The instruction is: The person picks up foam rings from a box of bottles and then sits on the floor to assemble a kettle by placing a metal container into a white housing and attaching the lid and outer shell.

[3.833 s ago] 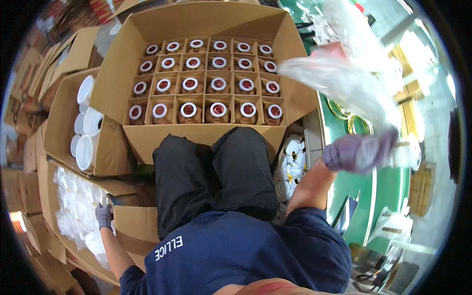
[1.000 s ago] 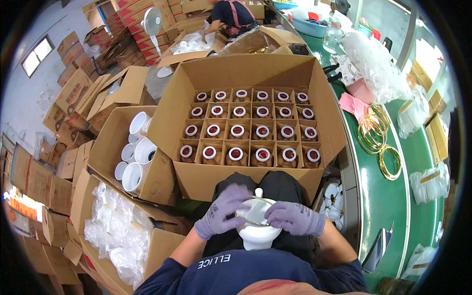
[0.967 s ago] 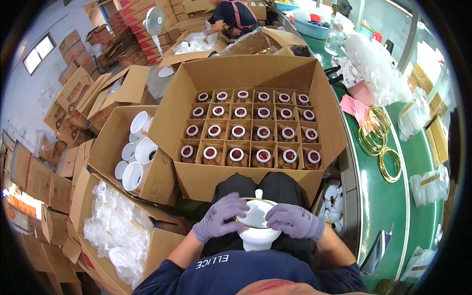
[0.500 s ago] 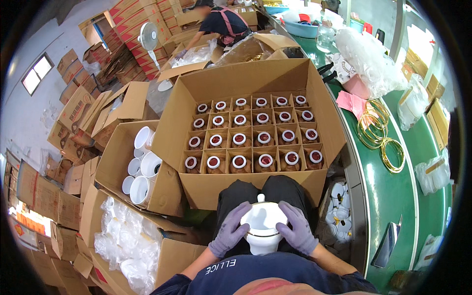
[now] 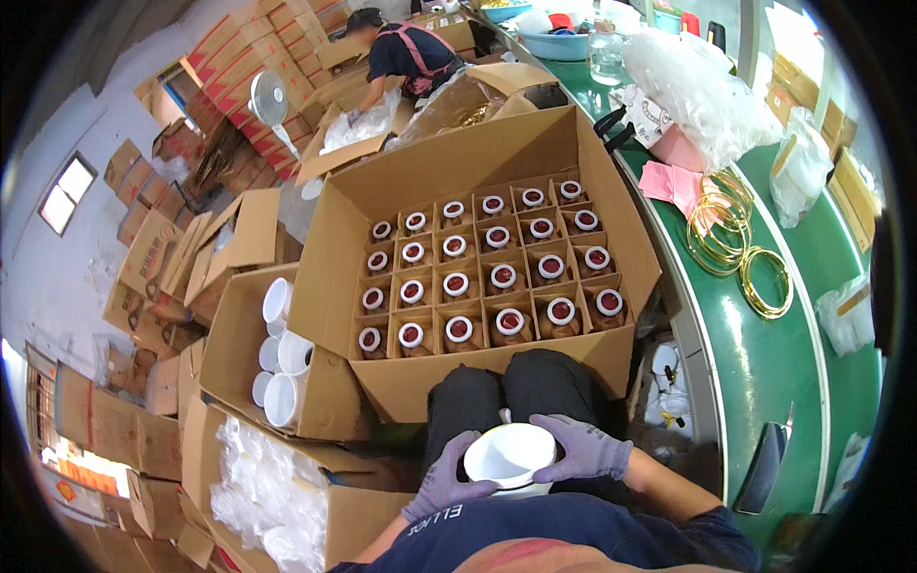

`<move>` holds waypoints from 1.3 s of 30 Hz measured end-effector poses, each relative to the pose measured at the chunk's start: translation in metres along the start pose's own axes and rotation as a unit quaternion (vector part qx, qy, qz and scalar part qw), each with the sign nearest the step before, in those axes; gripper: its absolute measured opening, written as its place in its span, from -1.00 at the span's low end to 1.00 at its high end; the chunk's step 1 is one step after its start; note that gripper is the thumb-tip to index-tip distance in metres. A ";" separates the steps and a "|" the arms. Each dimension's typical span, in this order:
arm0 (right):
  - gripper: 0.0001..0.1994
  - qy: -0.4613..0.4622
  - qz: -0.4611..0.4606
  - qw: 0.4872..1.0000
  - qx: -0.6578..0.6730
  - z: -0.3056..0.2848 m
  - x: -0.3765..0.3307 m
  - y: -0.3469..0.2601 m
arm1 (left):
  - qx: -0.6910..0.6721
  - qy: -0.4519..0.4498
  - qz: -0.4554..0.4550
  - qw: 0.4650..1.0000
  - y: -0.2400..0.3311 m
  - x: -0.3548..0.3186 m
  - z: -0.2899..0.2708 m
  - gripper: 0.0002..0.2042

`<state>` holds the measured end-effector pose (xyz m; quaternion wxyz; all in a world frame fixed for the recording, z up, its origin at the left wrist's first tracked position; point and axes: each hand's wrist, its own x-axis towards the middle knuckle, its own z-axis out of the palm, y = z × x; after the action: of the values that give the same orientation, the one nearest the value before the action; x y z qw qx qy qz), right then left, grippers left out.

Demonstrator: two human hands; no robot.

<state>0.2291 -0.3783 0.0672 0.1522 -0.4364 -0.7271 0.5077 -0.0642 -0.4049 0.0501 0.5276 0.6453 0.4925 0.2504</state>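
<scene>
The white pot sits at the person's lap, close against the shirt, with its wide mouth facing up and its round rim in full view between the two hands. The left hand, in a grey-purple glove, cups the near left side of the pot; the right hand, gloved likewise, spreads around the right side with its thumb over the rim, so the two are parted by about the pot's width and both hold it. Beyond the rim, the knees of the black trousers reach the front wall of a large carton, taking up the room there. To the left, carton edges crowd near the left forearm: one carton holds plastic-wrapped white pieces, and another holds white cups. On the right, a narrow gap with white parts lies between the large carton and the green worktop, whose middle stretch is bare between a dark flat object and gold rings. Dividers inside the large carton separate rows of jars with red-and-white tops. Farther off, a co-worker leans over another carton near a standing fan.
</scene>
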 end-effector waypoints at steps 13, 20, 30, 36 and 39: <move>0.18 0.091 -0.154 0.984 -0.026 -0.018 0.017 0.008 | -0.058 -0.032 0.076 0.995 0.009 0.036 -0.016 0.16; 0.11 -0.070 -0.012 0.997 0.038 -0.026 0.035 0.016 | 0.093 -0.119 0.033 0.988 0.008 0.053 -0.041 -0.05; -0.45 0.061 -0.021 0.987 0.149 -0.008 0.043 0.046 | -0.093 0.016 0.053 0.994 -0.025 0.046 -0.009 -0.30; -0.70 0.077 0.083 0.987 0.113 0.007 0.049 0.027 | -0.237 0.011 0.013 0.971 -0.004 0.037 -0.008 -0.33; -0.68 0.033 0.139 0.952 0.270 -0.001 0.053 0.009 | -0.284 -0.003 0.019 0.959 -0.002 0.043 -0.011 -0.31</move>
<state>0.2033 -0.3348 0.0479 0.2158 -0.4920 -0.4899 0.6865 -0.0576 -0.3615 0.0429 0.6859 0.4787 0.3873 0.3877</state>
